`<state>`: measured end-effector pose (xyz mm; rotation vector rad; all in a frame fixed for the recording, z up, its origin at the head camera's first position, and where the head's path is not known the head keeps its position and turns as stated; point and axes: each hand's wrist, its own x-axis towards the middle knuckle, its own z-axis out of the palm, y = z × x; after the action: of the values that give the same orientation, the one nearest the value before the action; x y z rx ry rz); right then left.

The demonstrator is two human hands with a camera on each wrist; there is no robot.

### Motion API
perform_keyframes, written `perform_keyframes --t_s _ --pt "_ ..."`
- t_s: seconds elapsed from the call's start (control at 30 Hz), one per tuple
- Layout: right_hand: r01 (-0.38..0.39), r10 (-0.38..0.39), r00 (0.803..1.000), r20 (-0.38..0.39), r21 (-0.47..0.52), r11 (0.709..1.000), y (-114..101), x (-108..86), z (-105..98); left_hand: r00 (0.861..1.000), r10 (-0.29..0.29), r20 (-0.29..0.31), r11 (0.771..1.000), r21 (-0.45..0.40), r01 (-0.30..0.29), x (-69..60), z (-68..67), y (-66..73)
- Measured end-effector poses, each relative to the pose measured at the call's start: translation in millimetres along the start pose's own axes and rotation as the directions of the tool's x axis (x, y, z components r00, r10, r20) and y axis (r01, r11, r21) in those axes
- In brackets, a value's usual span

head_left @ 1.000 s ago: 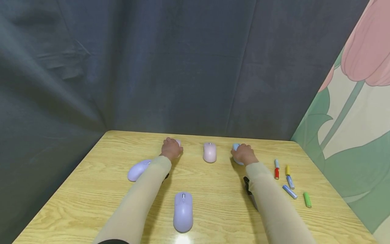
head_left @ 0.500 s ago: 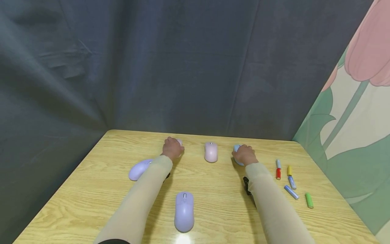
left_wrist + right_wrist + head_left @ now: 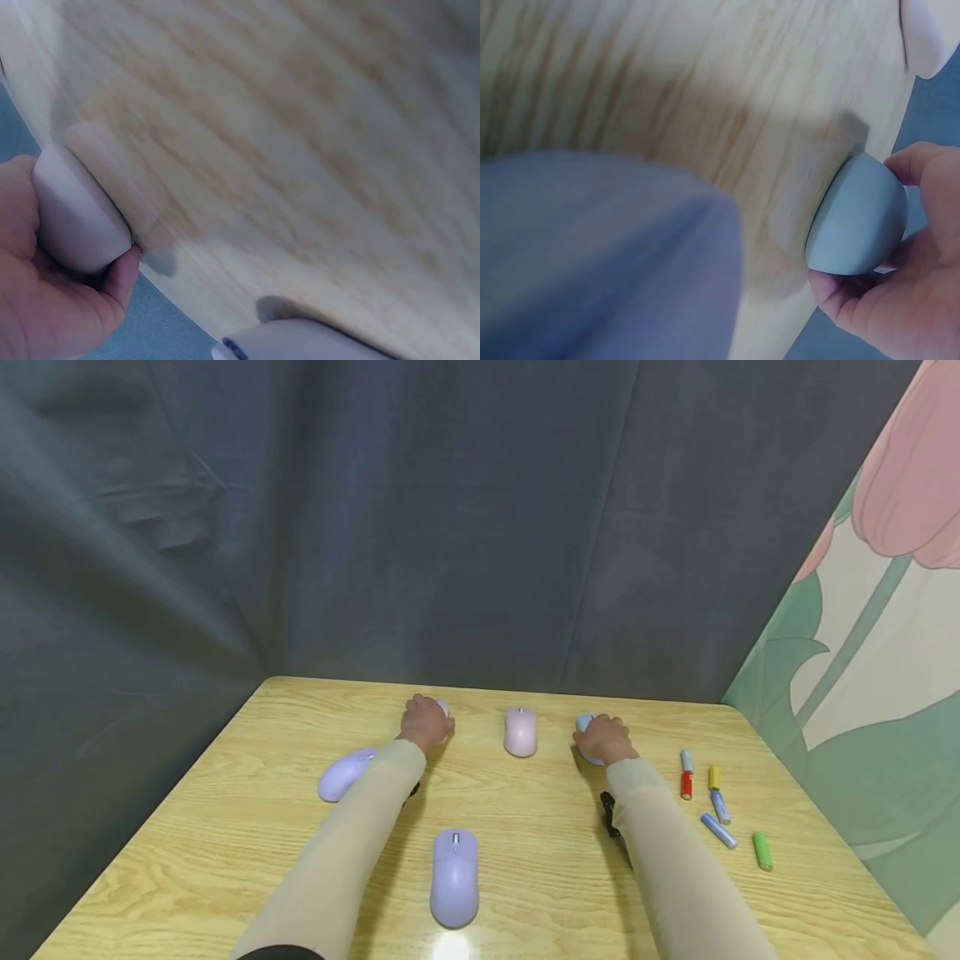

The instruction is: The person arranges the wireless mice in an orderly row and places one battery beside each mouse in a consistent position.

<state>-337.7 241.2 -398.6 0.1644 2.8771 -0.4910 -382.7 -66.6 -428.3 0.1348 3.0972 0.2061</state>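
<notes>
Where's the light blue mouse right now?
In the head view, the light blue mouse is near the far edge of the table, right of the uncovered pink mouse. The right hand grips it.

No text, label, brand, number or sign could be read. On the small batteries (image 3: 718,831) at the right, any print was too small to be made out. No lettering could be made out on the near purple mouse (image 3: 454,878), the far blue mouse (image 3: 859,217) or the far-left pink mouse (image 3: 79,210), both partly covered.
</notes>
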Motion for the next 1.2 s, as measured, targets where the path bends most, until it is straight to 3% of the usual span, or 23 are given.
perform_keyframes --t_s 0.67,0.93,1.2 --pt "-0.01 0.012 0.999 0.053 -0.042 0.999 -2.8 1.5 -5.4 1.0 0.004 0.017 1.0 0.027 -0.004 -7.3 -10.4 2.0" --pt "-0.005 0.01 0.997 0.072 -0.076 0.997 -1.5 2.8 -5.1 1.0 0.01 0.005 1.0 0.001 -0.01 -11.9 -14.1 3.3" --pt "0.017 -0.01 0.996 0.084 -0.084 0.996 -0.5 2.2 -5.0 0.999 -0.025 0.031 0.999 -0.044 0.027 -9.5 -12.9 2.4"
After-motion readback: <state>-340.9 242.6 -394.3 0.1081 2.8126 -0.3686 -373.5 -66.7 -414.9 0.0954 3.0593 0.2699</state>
